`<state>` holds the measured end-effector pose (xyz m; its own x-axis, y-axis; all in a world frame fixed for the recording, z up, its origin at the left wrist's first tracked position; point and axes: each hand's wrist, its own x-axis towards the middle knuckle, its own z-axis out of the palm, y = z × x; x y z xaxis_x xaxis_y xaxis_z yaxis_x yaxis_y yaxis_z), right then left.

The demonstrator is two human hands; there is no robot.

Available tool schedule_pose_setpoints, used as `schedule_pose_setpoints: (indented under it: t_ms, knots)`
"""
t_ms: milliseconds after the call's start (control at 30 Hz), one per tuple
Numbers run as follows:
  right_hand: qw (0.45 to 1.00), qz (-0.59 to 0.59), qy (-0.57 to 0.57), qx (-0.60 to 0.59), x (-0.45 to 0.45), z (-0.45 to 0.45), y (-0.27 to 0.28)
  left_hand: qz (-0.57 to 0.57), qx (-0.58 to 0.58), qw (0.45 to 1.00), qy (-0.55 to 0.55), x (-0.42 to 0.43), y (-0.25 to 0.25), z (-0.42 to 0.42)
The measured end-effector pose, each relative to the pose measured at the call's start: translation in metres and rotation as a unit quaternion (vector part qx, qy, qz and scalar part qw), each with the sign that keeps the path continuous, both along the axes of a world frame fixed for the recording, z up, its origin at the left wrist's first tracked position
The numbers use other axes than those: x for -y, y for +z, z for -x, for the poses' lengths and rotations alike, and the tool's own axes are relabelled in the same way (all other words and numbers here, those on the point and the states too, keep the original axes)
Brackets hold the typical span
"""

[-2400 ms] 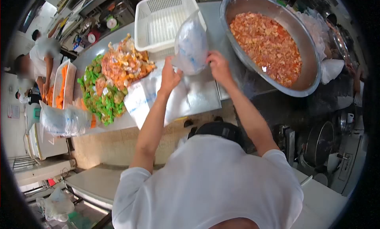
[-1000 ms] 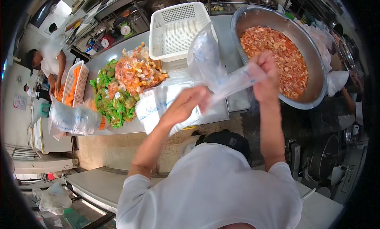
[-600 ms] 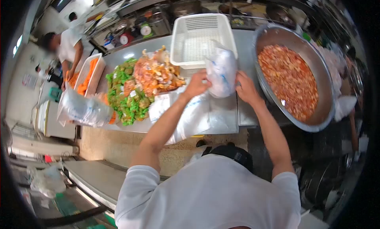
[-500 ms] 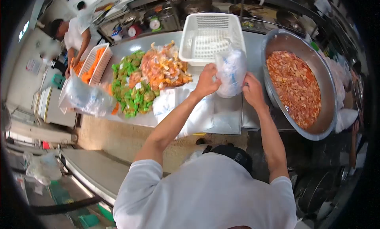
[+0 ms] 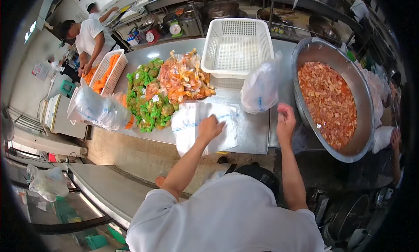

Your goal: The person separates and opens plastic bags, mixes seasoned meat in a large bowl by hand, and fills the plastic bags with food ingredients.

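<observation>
My left hand (image 5: pixel 210 129) lies on a stack of flat white plastic bags (image 5: pixel 185 136) at the table's near edge, its thumb and forefinger apart. To the right, my right hand (image 5: pixel 286 121) is raised with its fingers curled and nothing visible in them. It is just below and right of an upright form wrapped in a white plastic bag (image 5: pixel 260 88); the bag hides what is inside. Right of that hand stands a large oval metal tub (image 5: pixel 369 117) holding pieces of raw meat in reddish marinade (image 5: pixel 327 103).
A white perforated basket (image 5: pixel 238 69) stands behind the wrapped form. Left lie green-tied bags (image 5: pixel 148 99), orange-tied bags of food (image 5: pixel 185 75), and a crate of carrots (image 5: pixel 115 75). A co-worker (image 5: pixel 91 38) stands at the far left. Shelves with pots (image 5: pixel 220 8) line the back.
My left hand has let go of the wrapped form and moved down left onto the flat bags. My right hand has come off it too, drawing slightly down and right.
</observation>
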<state>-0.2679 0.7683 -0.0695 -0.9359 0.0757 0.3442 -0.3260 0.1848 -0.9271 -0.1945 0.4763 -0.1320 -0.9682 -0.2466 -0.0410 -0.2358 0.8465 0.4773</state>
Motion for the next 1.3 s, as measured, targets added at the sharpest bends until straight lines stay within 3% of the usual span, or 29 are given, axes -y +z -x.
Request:
schedule_pose_setpoints:
  t_ms: [67,167,267,333,367,467,500,533,600,633,700,767,800,867,900,933,967,1000,1067,1100,1133,1200,1233,1267,1300]
  knots:
    - [0.991,0.038,0.014,0.124,0.003,-0.016,-0.023,0.006,-0.060,0.998,0.001,0.015,-0.032,-0.016]
    - [0.977,-0.020,0.139,0.161,0.023,-0.033,-0.058,-0.072,-0.120,0.990,0.004,0.019,-0.041,-0.031]
    - [0.955,-0.056,0.245,0.155,0.057,-0.045,-0.044,-0.176,-0.113,0.978,0.000,0.013,-0.011,-0.031]
    - [0.973,-0.064,0.204,0.091,0.082,-0.049,-0.034,-0.198,-0.115,0.973,-0.024,0.003,0.010,-0.032]
    - [0.963,-0.085,0.237,0.097,0.088,-0.047,-0.036,-0.209,-0.119,0.970,-0.036,-0.003,0.020,-0.030]
    - [0.908,-0.150,0.359,0.153,0.097,-0.033,-0.036,-0.166,-0.096,0.980,-0.060,-0.014,0.045,-0.030]
    - [0.913,-0.149,0.347,0.156,0.097,-0.034,-0.029,-0.157,-0.084,0.982,-0.061,-0.017,0.052,-0.030]
    - [0.917,-0.148,0.335,0.158,0.096,-0.038,-0.024,-0.252,-0.041,0.967,-0.024,-0.021,0.057,-0.031]
    - [0.930,-0.132,0.300,0.164,0.091,-0.051,-0.003,-0.432,0.049,0.899,0.051,-0.031,0.065,-0.035]
    - [0.937,-0.136,0.289,0.139,0.087,-0.055,0.001,-0.463,0.054,0.885,0.007,-0.039,0.075,-0.037]
    - [0.948,-0.139,0.272,0.085,0.076,-0.059,0.007,-0.563,0.011,0.826,0.037,-0.045,0.062,-0.034]
    - [0.978,-0.066,0.123,0.158,0.057,-0.058,0.025,-0.785,0.001,0.619,0.013,-0.047,0.091,-0.026]
    - [0.993,0.020,0.034,0.114,0.046,-0.045,0.014,-0.871,-0.006,0.492,-0.003,-0.049,0.110,-0.024]
    - [0.997,-0.028,-0.074,0.024,0.012,-0.018,0.044,-0.822,0.063,0.545,-0.154,-0.058,0.150,-0.025]
    - [0.997,0.059,-0.056,0.016,0.002,-0.010,0.072,-0.788,0.100,0.563,-0.228,-0.067,0.172,-0.025]
    - [0.988,0.146,-0.039,0.010,-0.008,-0.010,0.108,-0.694,0.140,0.684,-0.175,-0.079,0.198,-0.021]
    - [0.971,0.229,0.072,-0.018,-0.017,-0.018,0.151,-0.525,0.027,0.820,-0.226,-0.081,0.204,-0.009]
    - [0.933,0.309,0.180,-0.045,-0.022,-0.025,0.189,-0.323,-0.086,0.905,-0.262,-0.081,0.210,0.006]
    - [0.936,0.129,0.306,-0.120,-0.019,-0.029,0.228,-0.191,-0.332,0.886,-0.260,-0.080,0.255,0.037]
    - [0.919,0.036,0.361,-0.154,-0.018,-0.028,0.235,-0.063,-0.486,0.825,-0.281,-0.080,0.274,0.058]
    - [0.925,-0.080,0.336,-0.161,-0.016,-0.014,0.233,0.018,-0.538,0.784,-0.310,-0.078,0.282,0.081]
    - [0.894,-0.310,0.274,-0.170,-0.009,0.029,0.217,-0.038,-0.377,0.853,-0.359,-0.064,0.256,0.119]
    - [0.872,-0.400,0.266,-0.093,-0.010,0.040,0.200,-0.065,-0.292,0.875,-0.380,-0.055,0.234,0.130]
    - [0.838,-0.485,0.251,-0.014,-0.012,0.050,0.178,-0.104,-0.291,0.880,-0.361,-0.049,0.212,0.134]
    - [0.846,-0.468,0.234,-0.104,-0.014,0.053,0.149,-0.145,-0.285,0.882,-0.346,-0.046,0.186,0.135]
